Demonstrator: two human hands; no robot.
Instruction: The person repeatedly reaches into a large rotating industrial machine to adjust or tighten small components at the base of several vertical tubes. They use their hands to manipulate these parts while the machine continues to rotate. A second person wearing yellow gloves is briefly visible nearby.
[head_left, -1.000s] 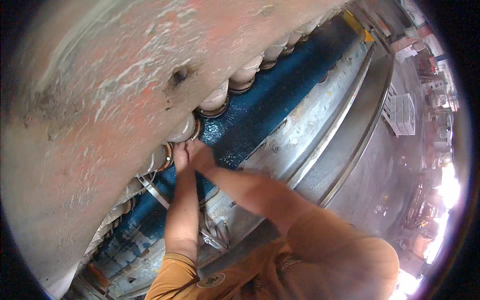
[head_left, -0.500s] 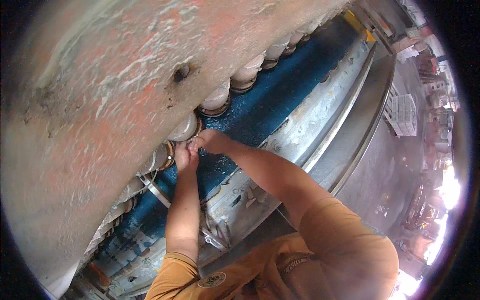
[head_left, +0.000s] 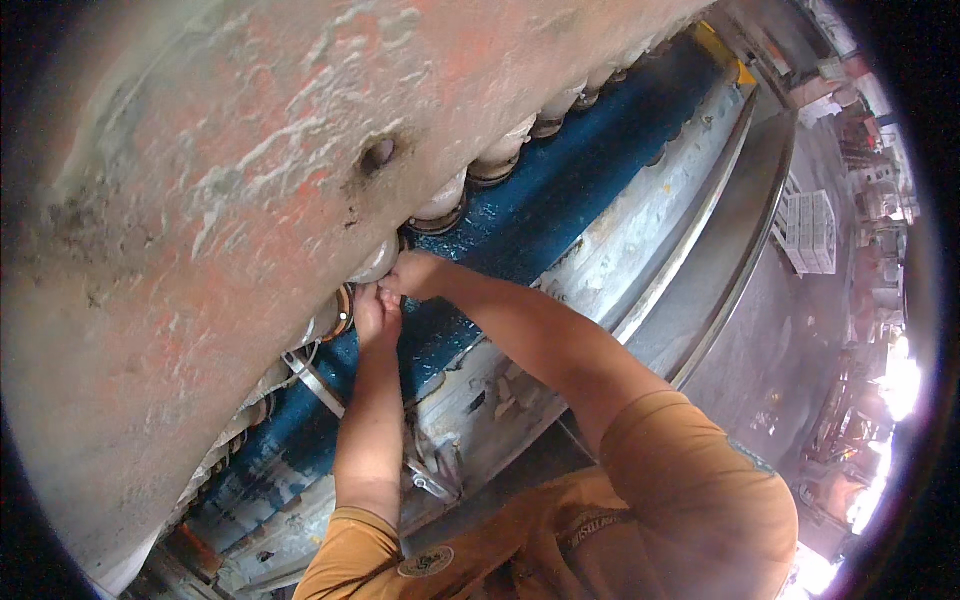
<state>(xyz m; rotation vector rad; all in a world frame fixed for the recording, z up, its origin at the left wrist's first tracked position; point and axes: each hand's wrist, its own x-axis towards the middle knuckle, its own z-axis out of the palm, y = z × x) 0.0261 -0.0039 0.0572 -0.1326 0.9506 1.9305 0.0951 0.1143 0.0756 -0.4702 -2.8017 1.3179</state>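
Note:
My left hand [head_left: 377,314] and my right hand [head_left: 417,275] meet at the lower rim of a white, rounded, socket-like piece [head_left: 376,262] under the big overhanging surface. Both have their fingers curled in and pressed close together; whatever they pinch is hidden. Just left of them sits another such piece with an orange-brown ring [head_left: 345,310] and a small white dot on it. On the far side, the neighbouring white piece [head_left: 442,200] ends in a dark ring [head_left: 437,222]. Beneath the hands runs a wet-looking dark blue surface [head_left: 545,195].
A large worn beige surface [head_left: 240,200] with reddish patches and a hole [head_left: 378,155] looms above. A metal bar [head_left: 318,385] slants beside my left forearm. Along the right runs a grey metal ledge [head_left: 610,265]; a white crate [head_left: 808,232] stands on the floor beyond.
My hands stay together at the same white piece, with only small finger and wrist shifts. The overhanging surface appears slightly shifted in view.

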